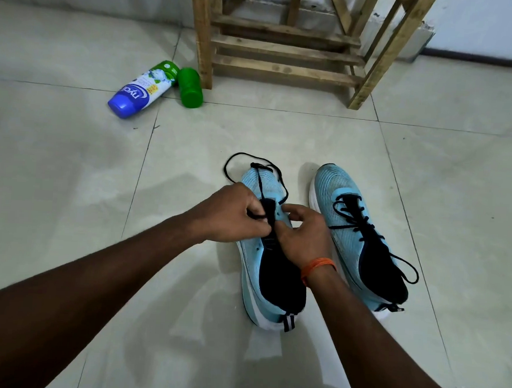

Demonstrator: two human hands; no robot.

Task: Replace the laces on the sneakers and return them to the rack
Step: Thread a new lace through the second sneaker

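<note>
step: threading left-side sneaker (272,184) mid-floor, short of the rack (284,48) | grip: left hand (232,213) and right hand (304,235) both pinched on the black lace (255,165) at the eyelets | risk: slack loop over toe could snag; uneven pull may leave ends unequal

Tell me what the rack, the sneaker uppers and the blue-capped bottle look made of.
Slatted rack: unvarnished wood, matte, with visible grain and rough edges. Light blue sneaker uppers: knit mesh fabric, matte, dotted with tiny holes. Blue-capped white bottle: probably plastic, with glossy highlights on the cap.
</note>
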